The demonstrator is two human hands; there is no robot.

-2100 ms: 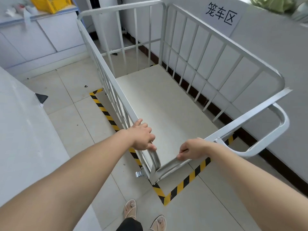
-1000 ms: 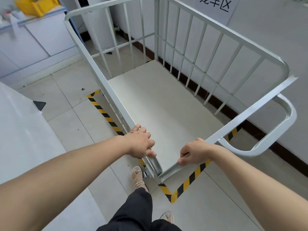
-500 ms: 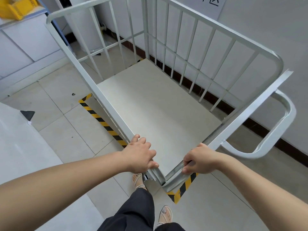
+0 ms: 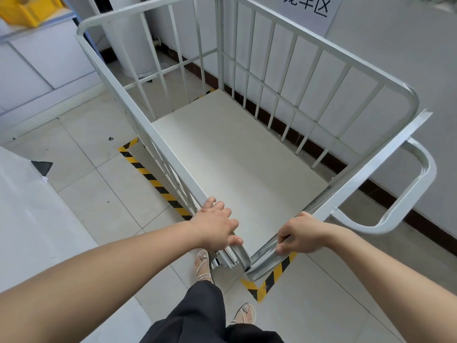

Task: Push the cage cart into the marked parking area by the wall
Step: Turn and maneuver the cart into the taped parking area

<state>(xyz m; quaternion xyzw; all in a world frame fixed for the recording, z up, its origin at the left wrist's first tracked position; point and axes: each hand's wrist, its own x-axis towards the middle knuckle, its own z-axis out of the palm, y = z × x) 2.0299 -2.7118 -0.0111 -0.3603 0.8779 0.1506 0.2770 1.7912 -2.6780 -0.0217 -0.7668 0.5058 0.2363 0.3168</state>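
The white cage cart (image 4: pixel 237 154) stands on the tiled floor (image 4: pixel 94 194) alongside the wall (image 4: pixel 395 58), its near corner over the yellow-and-black floor tape (image 4: pixel 153 180) that marks the bay, below a paper sign (image 4: pixel 314 11) on the wall. The left hand (image 4: pixel 215 225) is closed over the top rail of the left side panel near that corner, and the right hand (image 4: pixel 300 235) is wrapped around the near-end rail just beside it. A yellow bin (image 4: pixel 27 8) sits on the counter (image 4: pixel 37 45) at far left.

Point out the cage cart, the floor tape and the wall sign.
cage cart (image 4: pixel 237 154): head view, on its bare floor panel.
floor tape (image 4: pixel 154 180): head view, on the left striped strip.
wall sign (image 4: pixel 311 8): head view, on its white sheet.
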